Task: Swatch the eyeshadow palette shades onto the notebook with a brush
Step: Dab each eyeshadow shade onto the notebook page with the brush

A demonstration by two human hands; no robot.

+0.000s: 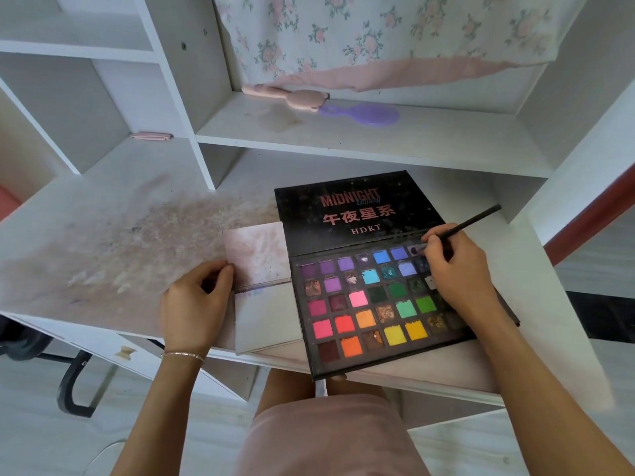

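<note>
An open eyeshadow palette (374, 304) with a black lid and several rows of bright pans lies on the desk at centre right. My right hand (460, 269) pinches a thin black brush (470, 223) whose tip sits in a pale lilac pan in the palette's top row at the right. A small open notebook (264, 290) lies just left of the palette, its upper page smudged pink, with a faint purple mark near the fold on the lower page. My left hand (196, 304) holds the notebook's left edge, thumb on the upper page.
The white desk (103, 242) is stained pink to the left of the notebook. A pink hairbrush (288, 97) and a purple one (360, 113) lie on the shelf behind. A pink clip (151, 136) sits at the back left. The palette overhangs the desk's front edge.
</note>
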